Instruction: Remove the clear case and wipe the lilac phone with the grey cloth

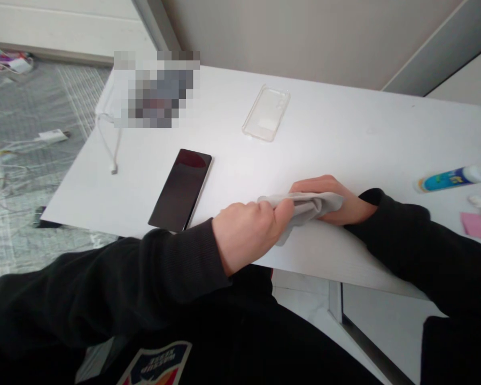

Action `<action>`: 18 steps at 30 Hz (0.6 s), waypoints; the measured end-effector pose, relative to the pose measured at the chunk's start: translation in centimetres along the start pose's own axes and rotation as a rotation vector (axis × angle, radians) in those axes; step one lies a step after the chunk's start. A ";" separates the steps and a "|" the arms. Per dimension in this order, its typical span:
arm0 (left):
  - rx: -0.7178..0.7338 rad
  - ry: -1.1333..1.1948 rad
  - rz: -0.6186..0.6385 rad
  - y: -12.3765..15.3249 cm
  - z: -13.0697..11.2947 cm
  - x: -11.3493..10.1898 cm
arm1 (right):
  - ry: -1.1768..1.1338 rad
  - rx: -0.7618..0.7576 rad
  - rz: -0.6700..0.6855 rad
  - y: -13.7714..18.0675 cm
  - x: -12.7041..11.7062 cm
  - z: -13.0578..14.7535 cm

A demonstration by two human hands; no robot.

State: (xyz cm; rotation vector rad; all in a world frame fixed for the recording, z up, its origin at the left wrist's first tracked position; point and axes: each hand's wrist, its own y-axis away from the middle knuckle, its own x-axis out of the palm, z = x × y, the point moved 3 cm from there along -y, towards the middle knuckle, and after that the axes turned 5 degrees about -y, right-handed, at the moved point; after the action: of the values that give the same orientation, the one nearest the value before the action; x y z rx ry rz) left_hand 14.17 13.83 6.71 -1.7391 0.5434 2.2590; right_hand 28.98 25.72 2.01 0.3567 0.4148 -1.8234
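A thin light-grey cloth is bunched between my two hands above the front part of the white table. My left hand is closed on its left side, thumb pressed along the top edge. On the other side my right hand grips it, with part of its fingers hidden behind the folds. Left of my hands a smartphone lies flat, dark screen up. Farther back lies a clear phone case, apart from the phone and the cloth.
At the right edge a blue and white bottle lies on its side, near a pink piece. A white cable rests at the back left beside a pixelated area. Chargers and cords lie on the patterned surface left of the table.
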 end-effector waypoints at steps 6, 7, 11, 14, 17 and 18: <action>0.002 -0.099 -0.244 7.0 2.9 1.9 | -0.115 0.082 0.010 -0.1 0.5 -0.4; -0.011 -0.085 -0.240 7.7 3.2 2.3 | -0.107 0.082 0.005 -0.1 0.5 -0.6; -0.013 0.022 -0.266 8.3 3.4 3.3 | -0.038 0.026 0.001 0.1 0.5 -1.0; 0.025 0.000 -0.330 7.7 3.6 2.6 | -0.006 -0.035 -0.070 0.0 0.6 -0.8; 0.048 -0.066 -0.384 7.3 4.2 0.4 | 0.045 -0.094 -0.162 0.0 1.2 0.2; 0.049 -0.072 -0.412 7.2 4.3 -0.5 | 0.066 -0.110 -0.173 0.0 1.7 0.7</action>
State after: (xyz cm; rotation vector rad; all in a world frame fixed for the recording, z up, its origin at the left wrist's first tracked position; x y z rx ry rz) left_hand 7.64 9.24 9.23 -1.5669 0.1989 1.9897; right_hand 28.47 23.97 1.88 0.3130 0.6052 -1.9505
